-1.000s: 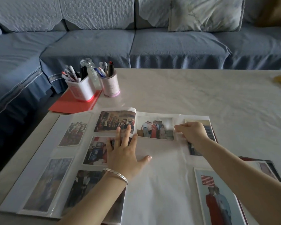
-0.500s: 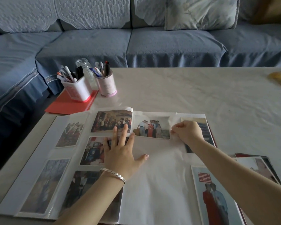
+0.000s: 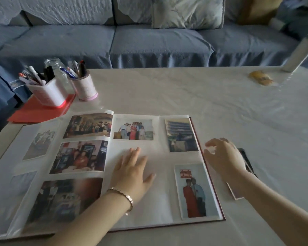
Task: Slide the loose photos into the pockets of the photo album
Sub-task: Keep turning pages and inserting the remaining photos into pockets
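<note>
A pale cloth covers the bench, with a blue sofa behind it. At far left, two pen holders and one glass jar stand by a red sheet. The photo album lies open near the front edge. Its outermost left leaf is cut off by the frame, and the photos there are pale and hard to make out. Three clear photos fill the left page and three the right. The left hand rests flat on the right page with its fingers straight. The right hand is blurred just beside the album's right edge, fingers loosely curled, with nothing seen in them. Its forearm mostly hides the loose photos on the bench, so they cannot be counted.
</note>
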A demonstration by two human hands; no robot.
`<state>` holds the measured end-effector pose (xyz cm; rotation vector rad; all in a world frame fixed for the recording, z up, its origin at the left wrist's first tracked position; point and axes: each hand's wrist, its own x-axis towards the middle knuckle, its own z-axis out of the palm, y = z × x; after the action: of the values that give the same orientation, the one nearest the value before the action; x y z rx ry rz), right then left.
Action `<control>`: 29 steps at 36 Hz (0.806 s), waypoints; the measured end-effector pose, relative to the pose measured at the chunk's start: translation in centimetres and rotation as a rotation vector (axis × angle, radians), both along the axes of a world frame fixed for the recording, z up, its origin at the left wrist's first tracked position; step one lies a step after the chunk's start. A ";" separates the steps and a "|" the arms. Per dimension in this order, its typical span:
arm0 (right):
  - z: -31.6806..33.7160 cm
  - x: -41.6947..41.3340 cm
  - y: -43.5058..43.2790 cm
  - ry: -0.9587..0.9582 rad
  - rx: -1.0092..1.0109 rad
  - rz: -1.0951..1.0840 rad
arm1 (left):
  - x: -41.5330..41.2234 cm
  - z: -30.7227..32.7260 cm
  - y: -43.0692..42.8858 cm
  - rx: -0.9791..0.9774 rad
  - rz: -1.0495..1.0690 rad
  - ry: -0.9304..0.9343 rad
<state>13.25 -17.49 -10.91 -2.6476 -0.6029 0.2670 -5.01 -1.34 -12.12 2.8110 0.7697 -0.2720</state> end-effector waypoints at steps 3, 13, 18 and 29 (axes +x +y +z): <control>-0.6 0.5 -3.4 -0.044 -0.188 -0.004 | 0.2 -0.6 -1.4 -0.057 0.001 0.024; -2.5 0.5 -7.8 -0.133 -0.401 0.165 | 0.4 -0.4 -2.2 -0.031 -0.010 0.098; -2.6 0.5 -8.1 -0.118 -0.418 0.243 | 0.6 -0.2 -3.1 -0.033 0.017 0.078; 0.8 -0.8 -8.3 -0.234 -0.202 0.132 | 4.3 2.3 -9.1 -0.649 0.088 -0.291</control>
<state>12.41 -25.76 -10.06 -2.8615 -0.8691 0.0578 -0.75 -10.49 -9.85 2.1361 0.5985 -0.0714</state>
